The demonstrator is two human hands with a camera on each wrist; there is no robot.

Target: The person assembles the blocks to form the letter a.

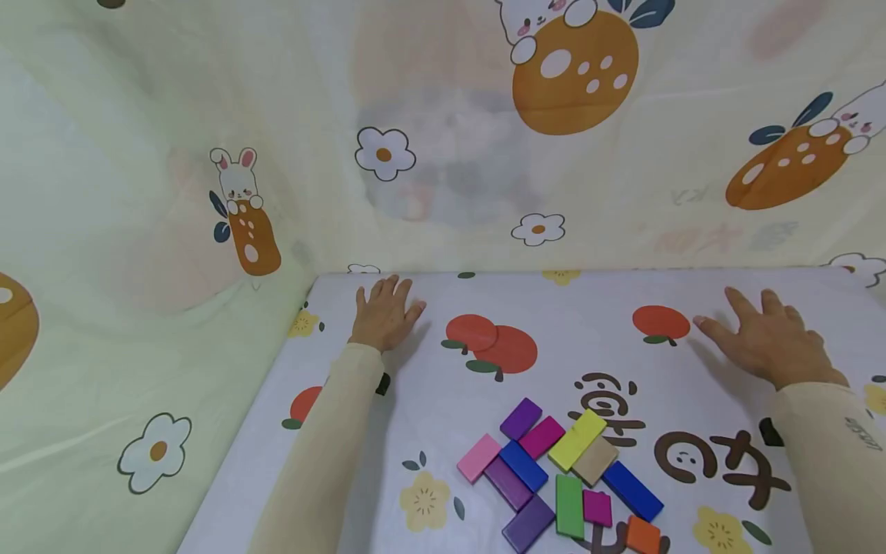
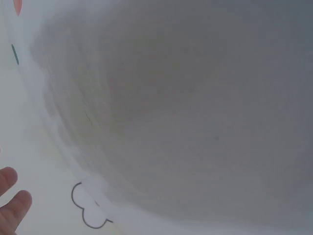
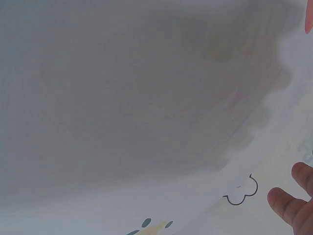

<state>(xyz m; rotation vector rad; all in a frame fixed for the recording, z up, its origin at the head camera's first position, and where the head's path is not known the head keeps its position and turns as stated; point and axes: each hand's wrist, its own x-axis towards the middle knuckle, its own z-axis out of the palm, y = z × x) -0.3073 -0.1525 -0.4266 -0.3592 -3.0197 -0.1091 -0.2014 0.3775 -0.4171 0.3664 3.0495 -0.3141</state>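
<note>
Both hands lie flat on a printed tablecloth point(image 1: 429, 400), fingers spread and holding nothing. My left hand point(image 1: 384, 312) rests near the far left corner of the table. My right hand point(image 1: 768, 338) rests at the far right, beside a printed orange. A cluster of several flat coloured blocks point(image 1: 564, 473) lies near the front edge, between the two forearms and apart from both hands; it includes purple, pink, blue, yellow, tan, green, magenta and orange pieces. The wrist views show only shaded cloth plus fingertips point(image 2: 12, 203) point(image 3: 291, 203) at the frame edges.
A pale curtain with rabbit and flower prints point(image 1: 242, 208) hangs behind and to the left of the table. The table's left edge point(image 1: 249, 431) runs diagonally toward the front. Cream sleeves cover both forearms.
</note>
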